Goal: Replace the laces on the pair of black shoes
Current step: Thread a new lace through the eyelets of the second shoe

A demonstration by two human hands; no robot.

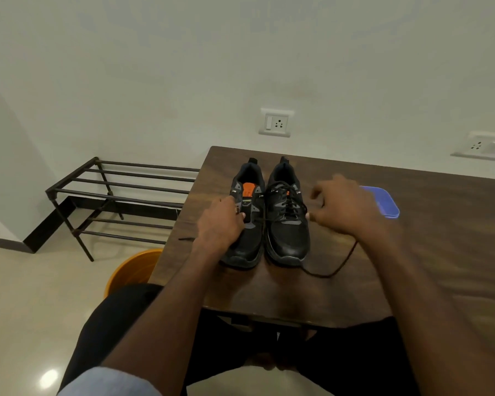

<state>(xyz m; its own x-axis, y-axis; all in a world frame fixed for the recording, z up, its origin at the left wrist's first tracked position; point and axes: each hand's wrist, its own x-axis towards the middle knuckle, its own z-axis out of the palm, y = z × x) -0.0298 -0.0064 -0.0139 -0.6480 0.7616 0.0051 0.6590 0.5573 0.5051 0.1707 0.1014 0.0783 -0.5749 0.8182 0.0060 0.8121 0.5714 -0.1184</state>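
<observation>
**Shoes side by side on the table, 1 laced, 1 bare**

Shoes, 2 of them, black, stand together near the table's (412, 281) left edge, toes toward the person. The left shoe (247, 218) has no lacing across its tongue, where an orange patch shows; the right shoe (287, 221) is laced in black.

The left hand (222, 221) covers the left shoe's near side and part of its eyelets. Its fingers are curled against the shoe, with a short bit of lace showing at the fingertips, but whether it pinches that lace or only grips the shoe is hard to tell. The right hand (342, 207) is blurred; its fingers are bent just beside the right shoe, and a thin lace (330, 274) runs toward it from the shoes, then loops on the table under the wrist. Whether the fingers actually pinch the lace cannot be made out.

A dark lace tip (185, 238) pokes past the table's left edge. A blue lid (383, 200) lies partly hidden behind the right hand. The table's right side is cut off by the frame, with bare wood between the shoes and the near edge.

Left of the table stand a metal rack (112, 195) and an orange bucket (135, 270), partly hidden by the tabletop.
</observation>
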